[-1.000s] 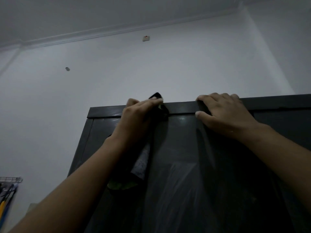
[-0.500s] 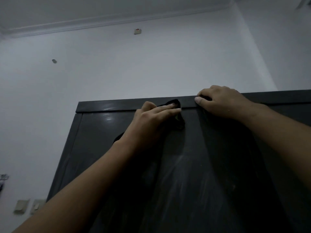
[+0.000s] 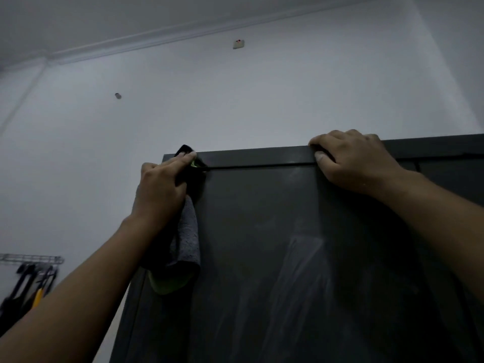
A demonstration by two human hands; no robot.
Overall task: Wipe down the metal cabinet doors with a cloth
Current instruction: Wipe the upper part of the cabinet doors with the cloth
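At the top-left corner of the dark metal cabinet door [image 3: 262, 231], the left hand [image 3: 162, 184] lays nearly straight fingers over a grey cloth [image 3: 186, 239]. It presses the cloth against the seam where the door meets the top rail [image 3: 256, 155]. The thumb is hidden, so I cannot tell whether it pinches the fabric. Most of the cloth hangs loose below the palm, with a greenish edge showing at its bottom.

Well to the right, the right hand [image 3: 351, 163] hooks curled fingers over the top rail, thumb on the front face, which looks like a way to steady the reach. Pale streaks [image 3: 301, 263] run down the panel, so I'd judge most of the door unwiped.

To do this stroke well, bunch the dangling cloth under the palm and press flat. Work along the seam from the corner toward the right hand, then come down the panel in overlapping passes.

A tool rack [image 3: 28, 260] hangs on the wall [image 3: 235, 106], low to the left.
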